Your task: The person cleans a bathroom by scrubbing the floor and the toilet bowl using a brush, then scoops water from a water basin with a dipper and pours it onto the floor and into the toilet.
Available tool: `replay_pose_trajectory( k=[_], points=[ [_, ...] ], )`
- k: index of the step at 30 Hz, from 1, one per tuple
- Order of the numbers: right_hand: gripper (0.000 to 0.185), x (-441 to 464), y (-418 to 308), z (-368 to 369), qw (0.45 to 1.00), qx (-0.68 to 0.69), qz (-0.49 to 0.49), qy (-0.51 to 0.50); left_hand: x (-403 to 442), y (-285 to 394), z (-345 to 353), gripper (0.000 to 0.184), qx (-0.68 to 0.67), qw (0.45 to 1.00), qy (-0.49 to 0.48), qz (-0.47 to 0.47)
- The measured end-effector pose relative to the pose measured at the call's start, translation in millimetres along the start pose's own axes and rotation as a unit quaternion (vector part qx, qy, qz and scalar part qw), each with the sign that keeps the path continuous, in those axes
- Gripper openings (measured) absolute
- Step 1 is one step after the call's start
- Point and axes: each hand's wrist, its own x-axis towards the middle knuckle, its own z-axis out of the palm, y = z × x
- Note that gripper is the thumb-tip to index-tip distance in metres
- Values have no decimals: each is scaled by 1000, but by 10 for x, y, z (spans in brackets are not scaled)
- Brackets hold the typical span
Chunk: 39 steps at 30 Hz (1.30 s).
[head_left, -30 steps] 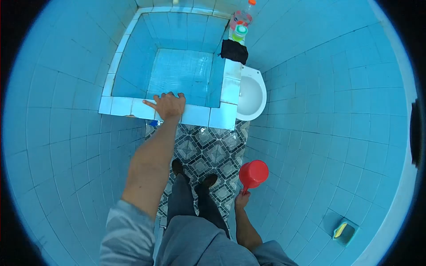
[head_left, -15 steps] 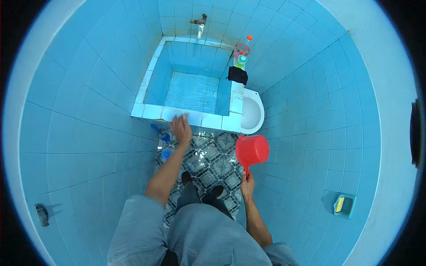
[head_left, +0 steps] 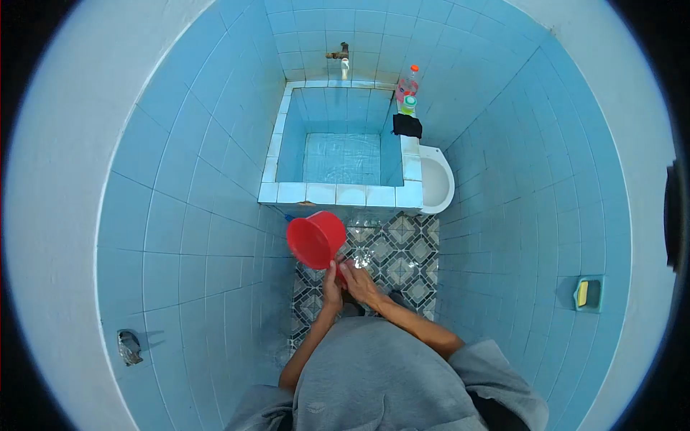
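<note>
A red dipper (head_left: 316, 239) is held in front of my body, its round cup tipped to the left. My left hand (head_left: 331, 289) has its fingers closed at the base of the handle, beside the cup. Close against it, my right hand (head_left: 359, 281) is wrapped round the handle. Beyond the dipper is the tiled basin (head_left: 351, 195) with water in it.
A tap (head_left: 345, 65) sticks out above the basin. On its right rim stand a bottle (head_left: 409, 82), a small green-capped container (head_left: 409, 105) and a black cloth (head_left: 407, 126). Right of it is a white toilet bowl (head_left: 436, 181). A soap holder (head_left: 589, 294) is on the right wall.
My left hand has drawn back from the basin rim to the dipper. My right hand has brought the dipper across to the left, and the two hands have come together. The view has shifted.
</note>
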Motion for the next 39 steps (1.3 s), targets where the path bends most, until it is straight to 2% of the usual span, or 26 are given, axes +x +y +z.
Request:
replay_pose_trajectory(
  k=[2, 3, 5, 8, 9, 12, 14, 17, 18, 19, 23, 25, 27, 35, 39],
  points=[
    [48, 74, 65, 117, 1000, -8, -17, -8, 66, 200, -20, 52, 16, 1000, 1, 23],
    [45, 98, 45, 141, 995, -47, -89, 2, 88, 241, -17, 46, 8, 999, -2, 42],
    [40, 150, -3, 67, 989, -85, -110, -54, 104, 286, -30, 43, 16, 999, -7, 31],
    [46, 298, -98, -191, 997, -29, -73, -21, 220, 284, -51, 38, 11, 999, 6, 37],
    [37, 460, 57, -327, 997, -36, -30, -57, 260, 289, -26, 36, -3, 998, 24, 53],
    [24, 981, 564, -866, 992, -91, -68, 56, 316, 427, 41, 39, -12, 998, 66, 5],
    [18, 1397, 740, -1380, 985, -100, -63, 125, 369, 390, -28, 39, -10, 997, 72, 7],
    [11, 2168, 952, -2107, 954, -151, -62, 251, 407, 498, 185, 37, 61, 989, 123, 47],
    [11, 2360, 900, -2373, 939, -174, -96, 282, 375, 526, 260, 36, 71, 988, 134, 29],
    [14, 2607, 939, -2594, 945, -169, -62, 274, 387, 532, 352, 35, 79, 986, 144, 9],
    [18, 3436, 1057, -3187, 925, -210, -75, 309, 551, 440, 742, 31, 71, 979, 189, 2],
    [26, 3736, 1057, -3347, 932, -214, -11, 292, 684, 414, 954, 30, 69, 977, 202, -7],
    [27, 3978, 1155, -3425, 931, -224, -2, 288, 778, 407, 1126, 30, 71, 973, 218, -22],
    [19, 4212, 1417, -3625, 943, -230, 23, 239, 1378, 466, 1753, 31, 106, 980, 165, -33],
    [16, 4152, 1498, -3682, 923, -222, -24, 314, 1852, 566, 1943, 31, 146, 981, 117, -59]
  ],
)
